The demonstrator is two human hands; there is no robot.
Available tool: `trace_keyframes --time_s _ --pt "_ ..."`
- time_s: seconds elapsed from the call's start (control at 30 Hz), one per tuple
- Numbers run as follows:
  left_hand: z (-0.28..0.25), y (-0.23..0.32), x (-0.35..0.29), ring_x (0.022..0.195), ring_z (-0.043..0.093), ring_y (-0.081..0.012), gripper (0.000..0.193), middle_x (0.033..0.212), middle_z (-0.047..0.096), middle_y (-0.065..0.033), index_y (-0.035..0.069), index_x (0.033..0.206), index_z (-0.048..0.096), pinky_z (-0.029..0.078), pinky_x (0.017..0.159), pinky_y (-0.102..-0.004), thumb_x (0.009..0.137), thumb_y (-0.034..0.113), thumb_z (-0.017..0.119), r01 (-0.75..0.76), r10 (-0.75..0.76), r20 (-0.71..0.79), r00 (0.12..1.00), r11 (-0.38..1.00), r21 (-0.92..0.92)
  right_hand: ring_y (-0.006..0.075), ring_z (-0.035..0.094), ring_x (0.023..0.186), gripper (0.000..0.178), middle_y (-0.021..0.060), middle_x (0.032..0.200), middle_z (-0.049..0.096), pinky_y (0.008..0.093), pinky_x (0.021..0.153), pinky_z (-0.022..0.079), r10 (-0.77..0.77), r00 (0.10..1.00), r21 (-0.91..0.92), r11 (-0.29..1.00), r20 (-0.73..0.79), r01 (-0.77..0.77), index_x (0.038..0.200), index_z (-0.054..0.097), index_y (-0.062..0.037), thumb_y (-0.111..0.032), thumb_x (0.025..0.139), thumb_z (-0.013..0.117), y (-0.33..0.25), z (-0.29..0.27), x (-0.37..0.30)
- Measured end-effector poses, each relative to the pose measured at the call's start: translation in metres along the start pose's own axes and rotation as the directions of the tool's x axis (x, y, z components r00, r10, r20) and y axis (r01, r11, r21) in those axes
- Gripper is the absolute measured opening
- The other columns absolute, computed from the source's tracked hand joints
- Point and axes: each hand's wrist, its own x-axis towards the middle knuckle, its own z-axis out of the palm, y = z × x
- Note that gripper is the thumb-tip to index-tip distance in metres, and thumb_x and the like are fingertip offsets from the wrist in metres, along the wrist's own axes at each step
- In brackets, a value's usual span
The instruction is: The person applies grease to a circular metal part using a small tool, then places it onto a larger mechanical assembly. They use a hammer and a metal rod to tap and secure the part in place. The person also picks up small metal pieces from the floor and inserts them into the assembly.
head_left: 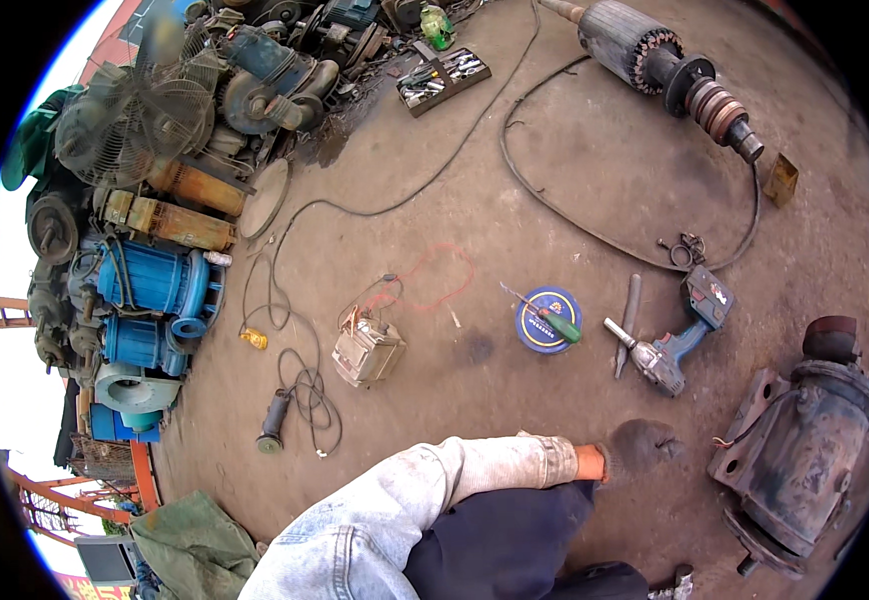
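My left hand (645, 447), in a dark grey glove, hangs over the floor past my knee with its fingers curled; nothing shows in it. Its denim-sleeved arm crosses from the lower left. To the right of the hand lies a grimy electric motor (805, 450) with a flanged end and mounting feet. Beyond the hand is a blue-grey cordless impact wrench (680, 345) with a socket on its nose. A metal bar (631, 318) lies beside it. A green-handled screwdriver (561, 325) rests on a round blue tin (545, 345). My right hand is out of view.
A big rotor (635, 45) lies at the far right, near a looping black cable (525, 180). An angle grinder (274, 420), a boxy transformer-like unit (370, 350) and a tool tray (443, 82) sit on the floor. Old motors and blue pumps (145, 277) pile up left.
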Motion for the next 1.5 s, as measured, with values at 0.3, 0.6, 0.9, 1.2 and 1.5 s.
trace_keyframes --time_s 0.3,0.6,0.9,1.2,1.5 --pt "-0.004 0.008 0.014 0.085 0.063 -0.0169 0.015 0.093 0.068 -0.0065 -0.002 0.106 0.069 0.052 0.078 -0.0333 0.101 0.009 0.06 0.154 -0.136 0.136 0.981 0.979 -0.134 0.034 0.074 0.095 0.072 0.0234 0.107 0.076 0.0429 0.086 0.056 0.134 0.991 0.108 0.985 0.023 -0.135 0.109 0.074 0.0101 -0.057 0.084 0.075 0.07 0.001 -0.042" --pt "0.0 0.016 0.013 0.104 0.067 -0.0191 0.024 0.112 0.071 -0.0112 0.0 0.121 0.07 0.053 0.093 -0.0322 0.101 0.005 0.059 0.23 -0.173 0.3 0.938 0.959 -0.168 0.0345 0.074 0.096 0.072 0.0236 0.109 0.076 0.043 0.087 0.056 0.165 0.985 0.27 0.948 0.042 -0.17 0.109 0.074 0.0091 -0.058 0.084 0.074 0.077 0.022 -0.043" --pt "0.008 0.027 0.018 0.099 0.066 -0.015 0.023 0.109 0.07 -0.0075 -0.002 0.12 0.07 0.053 0.089 -0.0289 0.101 0.002 0.058 0.262 -0.186 0.35 0.918 0.947 -0.185 0.0388 0.073 0.102 0.077 0.0264 0.109 0.075 0.0456 0.089 0.055 0.127 0.992 0.224 0.966 0.02 -0.128 0.113 0.075 0.0049 -0.066 0.083 0.073 0.09 0.049 -0.005" --pt "0.02 0.03 0.015 0.091 0.061 -0.0087 0.023 0.101 0.066 -0.0005 -0.001 0.121 0.07 0.051 0.082 -0.0238 0.102 0.004 0.058 0.342 -0.246 0.397 0.884 0.92 -0.192 0.0388 0.072 0.103 0.076 0.0264 0.109 0.075 0.0459 0.09 0.054 0.074 0.995 0.238 0.97 -0.068 -0.056 0.113 0.075 0.0047 -0.065 0.083 0.074 0.097 0.043 -0.005" --pt "0.011 0.039 0.019 0.089 0.062 -0.0083 0.024 0.096 0.07 -0.0021 0.0 0.121 0.071 0.052 0.081 -0.0268 0.103 0.013 0.062 0.203 -0.163 0.328 0.931 0.975 -0.09 0.0376 0.072 0.107 0.073 0.0265 0.112 0.075 0.0428 0.094 0.054 0.099 0.995 0.236 0.966 0.026 -0.103 0.112 0.076 0.0037 -0.063 0.081 0.076 0.092 0.041 0.007"
